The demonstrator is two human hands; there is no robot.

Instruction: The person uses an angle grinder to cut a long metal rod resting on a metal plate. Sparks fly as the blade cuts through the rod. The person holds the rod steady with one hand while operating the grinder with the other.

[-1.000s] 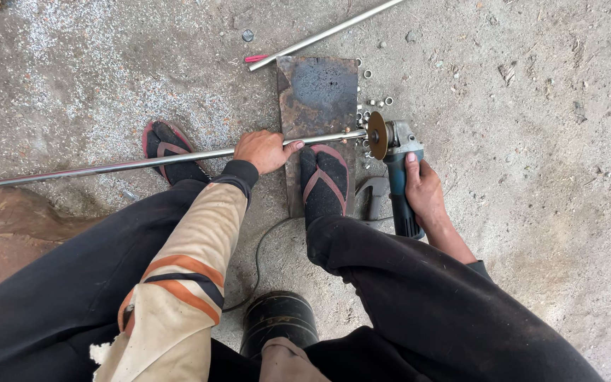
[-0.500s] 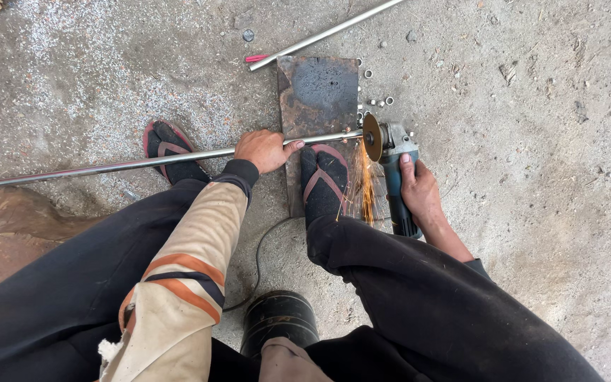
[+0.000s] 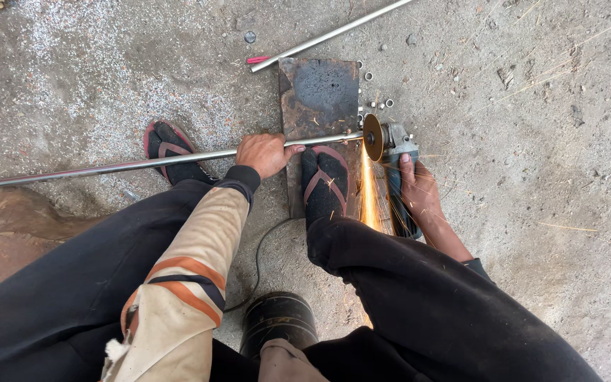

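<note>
Rod (image 3: 143,164) ran left-right under my left hand (image 3: 263,153), fingers clamped on it, while my right hand (image 3: 419,191), fist around the grinder (image 3: 394,177), cut its right end.

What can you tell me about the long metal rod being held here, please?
The long metal rod is thin, straight and silvery. It lies almost level across the concrete floor, from the picture's left edge to the dark steel plate. The left hand grips it near the plate. At its right end the grinder disc meets it, throwing sparks.
</note>
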